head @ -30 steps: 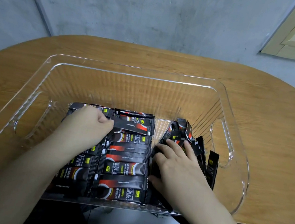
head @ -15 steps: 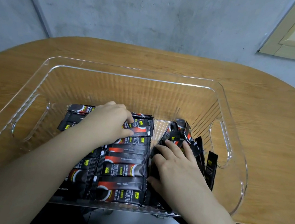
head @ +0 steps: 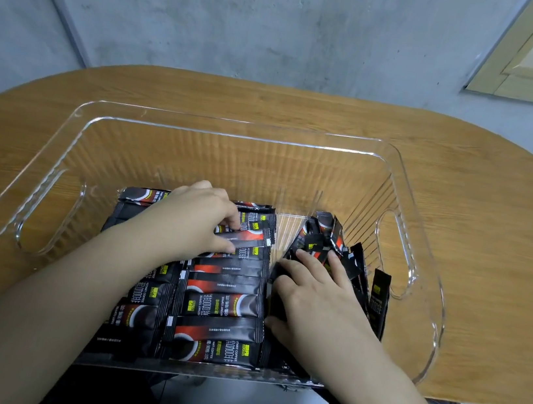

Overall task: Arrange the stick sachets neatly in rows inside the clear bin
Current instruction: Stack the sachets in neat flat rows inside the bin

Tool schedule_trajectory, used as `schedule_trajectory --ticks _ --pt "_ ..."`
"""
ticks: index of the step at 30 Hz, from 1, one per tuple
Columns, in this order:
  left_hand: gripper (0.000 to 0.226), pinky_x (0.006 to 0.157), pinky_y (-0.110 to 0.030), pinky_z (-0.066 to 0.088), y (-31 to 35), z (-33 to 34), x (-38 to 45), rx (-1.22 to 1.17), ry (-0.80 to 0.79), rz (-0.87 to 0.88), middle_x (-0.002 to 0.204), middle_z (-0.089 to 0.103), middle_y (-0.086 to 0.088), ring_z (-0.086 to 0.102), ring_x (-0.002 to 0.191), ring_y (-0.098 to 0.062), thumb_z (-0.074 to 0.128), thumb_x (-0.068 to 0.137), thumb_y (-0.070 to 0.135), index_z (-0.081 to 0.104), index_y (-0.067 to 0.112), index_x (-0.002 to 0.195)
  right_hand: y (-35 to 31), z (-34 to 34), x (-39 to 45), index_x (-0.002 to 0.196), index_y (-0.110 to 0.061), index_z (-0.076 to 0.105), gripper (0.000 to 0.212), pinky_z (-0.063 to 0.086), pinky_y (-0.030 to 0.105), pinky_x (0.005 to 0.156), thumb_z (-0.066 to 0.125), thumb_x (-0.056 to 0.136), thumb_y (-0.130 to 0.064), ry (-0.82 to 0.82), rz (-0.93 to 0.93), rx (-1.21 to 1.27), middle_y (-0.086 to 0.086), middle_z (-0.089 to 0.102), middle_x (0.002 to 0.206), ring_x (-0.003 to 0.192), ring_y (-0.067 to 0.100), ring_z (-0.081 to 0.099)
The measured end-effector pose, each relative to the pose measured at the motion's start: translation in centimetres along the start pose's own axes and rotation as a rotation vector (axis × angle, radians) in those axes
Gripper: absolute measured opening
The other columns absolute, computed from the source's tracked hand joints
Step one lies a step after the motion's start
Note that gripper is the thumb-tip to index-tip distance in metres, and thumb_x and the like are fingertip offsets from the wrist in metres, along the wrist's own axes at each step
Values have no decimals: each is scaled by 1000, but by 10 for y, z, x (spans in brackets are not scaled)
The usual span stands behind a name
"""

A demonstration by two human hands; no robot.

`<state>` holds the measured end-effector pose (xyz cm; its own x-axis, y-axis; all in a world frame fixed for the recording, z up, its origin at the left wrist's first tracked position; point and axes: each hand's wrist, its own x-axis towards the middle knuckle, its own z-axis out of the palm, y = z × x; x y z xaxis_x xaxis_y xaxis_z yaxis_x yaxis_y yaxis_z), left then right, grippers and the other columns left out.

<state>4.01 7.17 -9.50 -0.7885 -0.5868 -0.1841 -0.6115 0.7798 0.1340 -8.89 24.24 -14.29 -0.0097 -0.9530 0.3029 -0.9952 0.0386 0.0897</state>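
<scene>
The clear bin (head: 234, 127) stands on the wooden table. Black stick sachets lie crosswise in two neat rows (head: 223, 302) along the bin's left and middle. My left hand (head: 194, 219) reaches over the far end of the rows and pinches one sachet (head: 251, 241) that lies slightly askew on the middle row. A loose pile of sachets (head: 325, 234) leans against the bin's right side. My right hand (head: 313, 294) rests flat on that pile with its fingers spread. One sachet (head: 377, 303) stands on end by the right wall.
The wooden table (head: 476, 231) has rounded ends and stands against a grey concrete wall. The bin's near edge overhangs the table's front. The far third of the bin floor is bare. Handle cut-outs are in both bin side walls.
My left hand has carried a sachet rightward from the left row onto the far end of the middle row. My right hand has stayed on the loose pile.
</scene>
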Motion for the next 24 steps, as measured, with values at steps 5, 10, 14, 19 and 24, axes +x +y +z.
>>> schedule_trajectory --ticks 5,10,14,19,24 --pt "11 79 -26 40 2 0 0 -75 -6 -5 91 58 13 49 93 -11 65 85 36 58 27 84 1 1 0 76 -22 72 44 46 51 91 79 45 -52 -3 -8 -1 -1 72 95 101 23 67" --pt "11 60 -19 39 -1 -15 3 -415 71 -108 74 62 15 56 68 -2 64 87 27 63 29 76 1 1 -1 77 -21 72 42 46 51 92 76 48 -51 -3 -5 -5 0 72 96 102 24 67" --pt "12 63 -24 39 -6 -9 15 -368 172 -153 84 65 12 56 76 -6 55 93 24 65 27 89 0 1 -1 77 -21 72 44 46 51 92 79 45 -52 -21 -2 4 -1 72 96 102 24 67" --pt "19 88 -36 41 -10 9 19 -3 222 -48 110 60 7 48 104 -18 51 94 33 64 28 107 1 1 -1 76 -22 72 43 46 51 93 77 47 -52 -14 -4 -1 -1 72 96 102 23 67" --pt "27 88 -31 37 -7 4 16 75 202 46 114 57 12 45 105 -15 51 93 39 62 31 117 0 2 -1 76 -21 72 37 45 53 92 70 53 -49 4 -5 -4 0 72 97 102 24 67"
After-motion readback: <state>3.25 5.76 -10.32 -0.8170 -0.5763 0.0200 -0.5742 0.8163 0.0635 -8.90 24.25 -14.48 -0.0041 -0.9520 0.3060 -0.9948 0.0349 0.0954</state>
